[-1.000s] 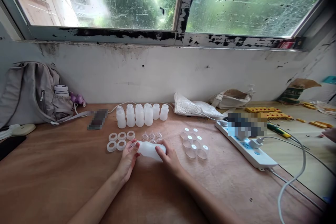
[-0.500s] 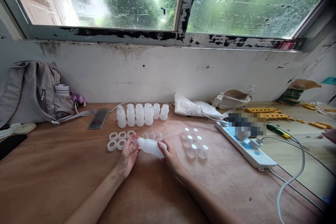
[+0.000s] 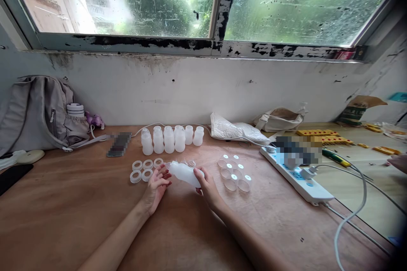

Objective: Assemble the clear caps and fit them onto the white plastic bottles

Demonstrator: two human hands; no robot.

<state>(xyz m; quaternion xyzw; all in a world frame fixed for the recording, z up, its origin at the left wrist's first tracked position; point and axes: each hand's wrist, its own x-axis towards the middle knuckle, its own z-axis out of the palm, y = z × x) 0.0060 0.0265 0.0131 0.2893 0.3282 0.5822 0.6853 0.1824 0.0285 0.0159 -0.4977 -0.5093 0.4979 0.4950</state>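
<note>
Well, nearest to me are two bare forearms stretched over the near part of the brown table (image 3: 85,207), with a frosted white bottle (image 3: 186,173) slanted between the hands. The right hand (image 3: 208,186) grips the bottle's base, thumb on its upper side. The left hand (image 3: 155,188) has its fingers bent at the neck end; whether they pinch the neck or sit just beside it, I cannot tell.

Just beyond the left hand, white rings (image 3: 135,176) lie flat in two rows. Small clear teats (image 3: 191,164) sit behind the bottle, partly hidden by it. Past the right hand is a group of clear covers (image 3: 231,184) showing white discs.

Along the table's right edge runs a white power strip (image 3: 313,190) with plugs in it, and farther right, over a paler table (image 3: 359,194), another person's hand (image 3: 399,163) shows.

Toward the brown table's far edge, more frosted bottles (image 3: 169,139) stand upright, close together. A grey backpack (image 3: 34,110) fills the far left corner; a silvery padded packet (image 3: 235,129) lies near the wall (image 3: 203,89), under a spotted window (image 3: 165,4).
</note>
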